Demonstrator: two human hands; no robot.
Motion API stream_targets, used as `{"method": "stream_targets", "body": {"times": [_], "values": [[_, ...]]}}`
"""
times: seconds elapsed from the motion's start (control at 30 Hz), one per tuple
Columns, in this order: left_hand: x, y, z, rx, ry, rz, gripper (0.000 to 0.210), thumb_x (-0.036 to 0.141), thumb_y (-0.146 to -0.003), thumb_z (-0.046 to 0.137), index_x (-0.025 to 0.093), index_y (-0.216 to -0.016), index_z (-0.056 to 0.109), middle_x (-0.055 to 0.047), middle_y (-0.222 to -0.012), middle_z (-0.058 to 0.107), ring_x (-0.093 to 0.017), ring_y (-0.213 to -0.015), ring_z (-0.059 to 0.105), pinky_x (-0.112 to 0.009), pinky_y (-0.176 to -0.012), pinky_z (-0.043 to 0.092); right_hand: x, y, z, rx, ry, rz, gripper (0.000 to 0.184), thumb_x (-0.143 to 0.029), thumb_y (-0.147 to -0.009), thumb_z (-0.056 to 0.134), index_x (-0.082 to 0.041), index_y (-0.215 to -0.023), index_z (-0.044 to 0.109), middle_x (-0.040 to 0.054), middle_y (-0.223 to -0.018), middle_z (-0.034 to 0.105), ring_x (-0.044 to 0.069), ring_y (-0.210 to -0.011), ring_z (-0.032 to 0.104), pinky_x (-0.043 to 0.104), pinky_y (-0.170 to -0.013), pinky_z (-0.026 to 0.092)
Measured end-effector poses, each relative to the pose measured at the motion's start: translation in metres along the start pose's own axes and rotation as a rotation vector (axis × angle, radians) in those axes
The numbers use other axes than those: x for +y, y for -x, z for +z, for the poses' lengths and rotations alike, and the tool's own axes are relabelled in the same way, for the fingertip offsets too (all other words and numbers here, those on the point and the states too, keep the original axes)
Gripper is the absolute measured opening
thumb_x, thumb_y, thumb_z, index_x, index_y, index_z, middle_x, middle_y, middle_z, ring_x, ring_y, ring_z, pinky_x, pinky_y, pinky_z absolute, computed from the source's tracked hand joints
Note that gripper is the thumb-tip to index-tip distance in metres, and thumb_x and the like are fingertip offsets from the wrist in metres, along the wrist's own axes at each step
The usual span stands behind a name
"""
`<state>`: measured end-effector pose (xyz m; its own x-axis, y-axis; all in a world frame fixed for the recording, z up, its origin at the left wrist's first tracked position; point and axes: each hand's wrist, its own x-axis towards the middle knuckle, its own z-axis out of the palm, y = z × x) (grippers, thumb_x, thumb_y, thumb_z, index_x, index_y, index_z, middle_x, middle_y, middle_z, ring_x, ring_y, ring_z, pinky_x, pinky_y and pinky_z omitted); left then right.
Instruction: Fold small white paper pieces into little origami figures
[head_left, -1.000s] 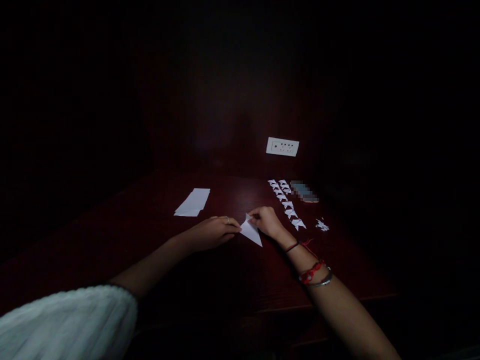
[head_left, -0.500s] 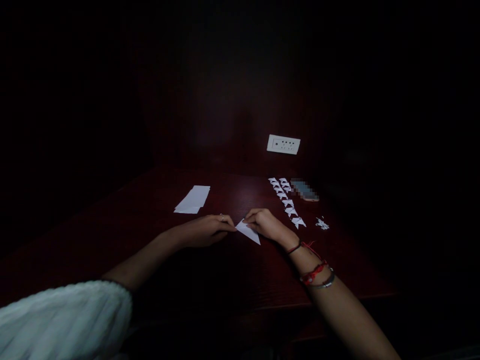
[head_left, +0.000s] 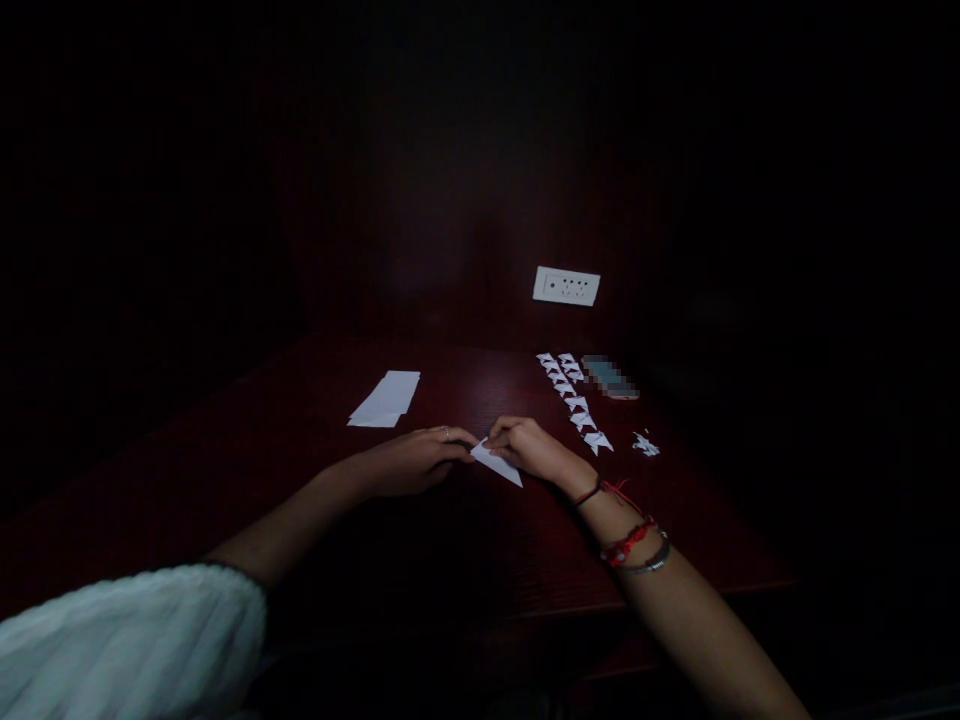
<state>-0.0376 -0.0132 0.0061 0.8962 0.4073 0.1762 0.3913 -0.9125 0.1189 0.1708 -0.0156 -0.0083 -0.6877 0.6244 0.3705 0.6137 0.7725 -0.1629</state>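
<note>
A white sheet of paper [head_left: 502,467], folded to a pointed triangular shape, lies on the dark red table in front of me. My right hand [head_left: 531,447] is closed, its bent fingers gripping the paper's upper edge. From the other side, my left hand [head_left: 420,461] has thumb and index finger at the paper's left corner, with a slight gap between the two. A ring shows on that hand. The fold under my right fingertips is partly hidden.
White paper sheets [head_left: 386,398] lie at the left. On the right, several small folded paper pieces [head_left: 577,410] form two rows beside a phone [head_left: 611,378]. Paper scraps [head_left: 645,444] sit near the table's [head_left: 570,580] right side. A socket panel [head_left: 566,286] is on the wall.
My left index finger has lifted slightly away from the thumb and reaches further over the paper's corner. The right hand stays nearly still on the paper.
</note>
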Motion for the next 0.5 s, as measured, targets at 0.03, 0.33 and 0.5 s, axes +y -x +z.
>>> {"method": "stream_targets", "body": {"times": [0.03,0.33,0.5], "values": [[0.0001,-0.0002,0.0004,-0.01,0.002,0.0,0.037,0.006,-0.073,0.037,0.023,-0.104,0.046,0.001,-0.112,0.043,-0.012,-0.101,0.039,-0.025,-0.087,0.028,0.0005,0.0002,0.0003,0.002,-0.008,-0.001,0.02,-0.019,-0.075,0.045,-0.013,-0.086,0.061,0.0057,-0.082,0.055,0.01,-0.074,0.05,0.018,-0.068,0.039],[0.0025,-0.0015,-0.0011,-0.027,-0.025,-0.01,0.041,0.004,-0.071,0.034,0.023,-0.105,0.045,0.001,-0.106,0.048,-0.012,-0.096,0.043,-0.025,-0.085,0.03,0.0056,-0.0007,0.0017,0.026,-0.085,0.004,0.019,-0.018,-0.074,0.048,-0.015,-0.086,0.062,0.0051,-0.081,0.057,0.009,-0.074,0.052,0.018,-0.069,0.04],[-0.0026,-0.0012,0.0041,0.004,-0.064,-0.013,0.042,0.004,-0.068,0.036,0.024,-0.103,0.047,0.001,-0.116,0.04,-0.014,-0.105,0.037,-0.028,-0.089,0.027,0.0044,-0.0024,0.0007,0.021,-0.115,0.018,0.018,-0.017,-0.073,0.048,-0.014,-0.083,0.062,0.0052,-0.08,0.058,0.009,-0.073,0.052,0.018,-0.068,0.04]]}}
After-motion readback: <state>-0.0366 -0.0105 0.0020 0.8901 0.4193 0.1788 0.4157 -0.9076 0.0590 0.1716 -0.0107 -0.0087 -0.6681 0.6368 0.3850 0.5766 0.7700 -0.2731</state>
